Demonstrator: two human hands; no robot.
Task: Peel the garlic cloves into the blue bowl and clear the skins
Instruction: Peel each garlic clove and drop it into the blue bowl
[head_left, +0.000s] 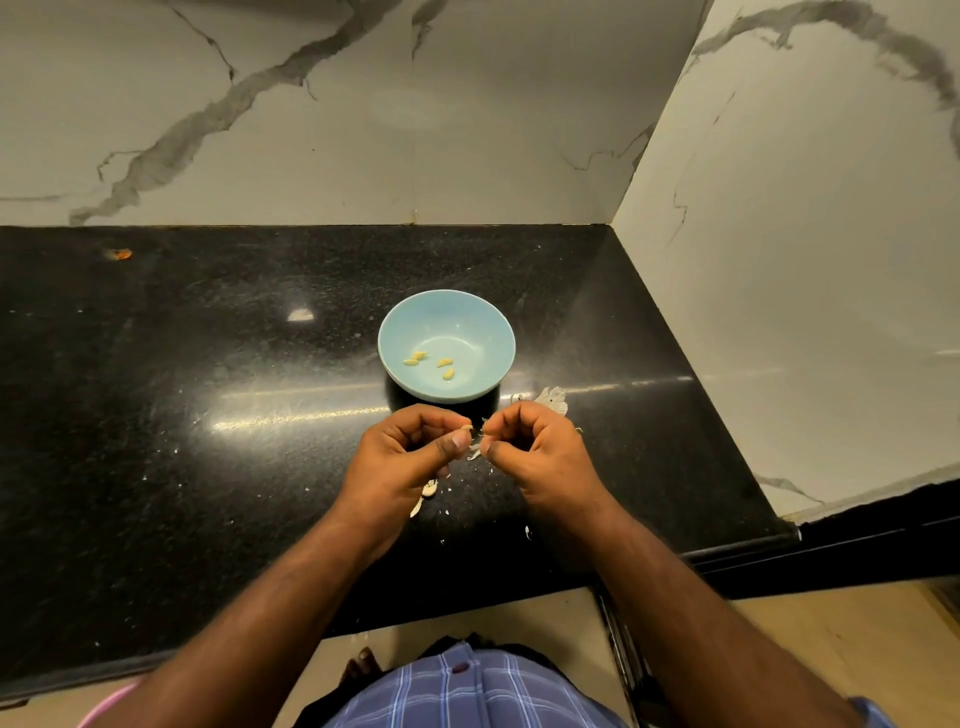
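Black speckled surface (208, 364) is sitting in a marble-walled corner. Left hand (410, 457) is pinching a garlic clove (467, 428) between thumb and fingers, right hand (535, 447) is gripping bits of skin just beside it. Blue bowl (447, 312) is sitting just beyond, holding four peeled cloves (432, 363). Skins (550, 399) are lying near the hands.

You've got no readable text here: no labels, brands, nos. or signs on the bowl (447, 345), counter (208, 364), wall (311, 104) or shirt (467, 686).
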